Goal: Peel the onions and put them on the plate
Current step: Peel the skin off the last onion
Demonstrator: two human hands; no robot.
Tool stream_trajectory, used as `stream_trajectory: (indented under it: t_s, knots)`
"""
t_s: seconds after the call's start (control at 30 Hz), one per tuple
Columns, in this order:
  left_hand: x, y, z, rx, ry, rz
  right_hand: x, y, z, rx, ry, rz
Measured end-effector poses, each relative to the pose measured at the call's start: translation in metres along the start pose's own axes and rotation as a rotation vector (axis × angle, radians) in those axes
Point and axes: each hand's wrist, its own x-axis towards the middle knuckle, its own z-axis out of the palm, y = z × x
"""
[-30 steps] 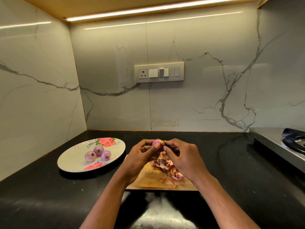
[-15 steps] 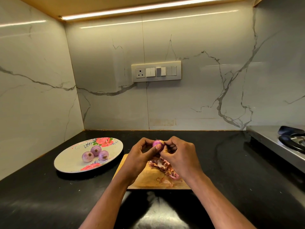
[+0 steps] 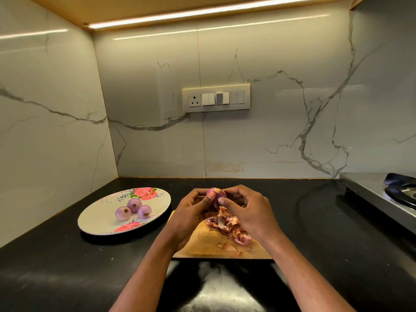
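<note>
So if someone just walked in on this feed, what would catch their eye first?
Probably the two hands at centre: the left hand and right hand both hold a purple onion above the wooden board, where a heap of peels lies. Next, the flowered plate to the left, with three peeled onions on it.

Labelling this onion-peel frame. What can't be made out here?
- Onion in hand, head view: mostly covered by the left hand and right hand; how much skin remains is unclear.
- Cutting board: both forearms and the peel pile hide much of it.
- Stove: cut off by the right edge.
- Switch panel: too small to read switch positions.
- Three onions on the plate: undersides unseen.
</note>
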Motion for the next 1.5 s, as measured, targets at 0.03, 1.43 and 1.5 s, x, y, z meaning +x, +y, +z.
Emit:
stream_trajectory:
  t_s: [0.03,1.43,1.5]
  knots:
    - [0.0,0.0,0.0,-0.014,-0.009,-0.009,0.0,0.0,-0.001,0.015,0.007,0.007]
    - [0.003,-0.004,-0.007,0.163,0.052,0.069,-0.002,0.005,-0.002,-0.17,0.068,-0.199]
    - [0.003,-0.005,-0.008,0.174,0.053,0.075,-0.002,0.005,-0.001,-0.157,0.068,-0.183]
